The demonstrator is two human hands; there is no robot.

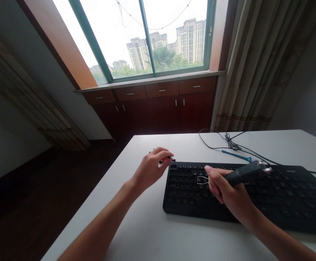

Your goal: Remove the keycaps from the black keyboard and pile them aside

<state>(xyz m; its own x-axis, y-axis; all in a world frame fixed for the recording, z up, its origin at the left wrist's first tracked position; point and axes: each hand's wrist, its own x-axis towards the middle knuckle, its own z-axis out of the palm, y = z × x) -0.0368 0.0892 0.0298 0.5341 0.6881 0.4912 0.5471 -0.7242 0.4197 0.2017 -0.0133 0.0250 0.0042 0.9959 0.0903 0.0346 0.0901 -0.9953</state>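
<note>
White tabletop (pixel 152 232) carries everything we see here, and on it the black keyboard (pixel 244 195) lies across the right half. Our right hand (pixel 225 192) is clenched around a black keycap puller (pixel 241 174), its wire loop over the keys at the keyboard's left end. Our left hand (pixel 152 168) pinches a small dark piece (pixel 166 158) just beside the keyboard's far left corner.

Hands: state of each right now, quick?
Left hand: fingers curled over a small dark object beside the keyboard; grip cannot be told.
Right hand: closed on a black-handled wire puller tool, wire loop over the keys.
</note>
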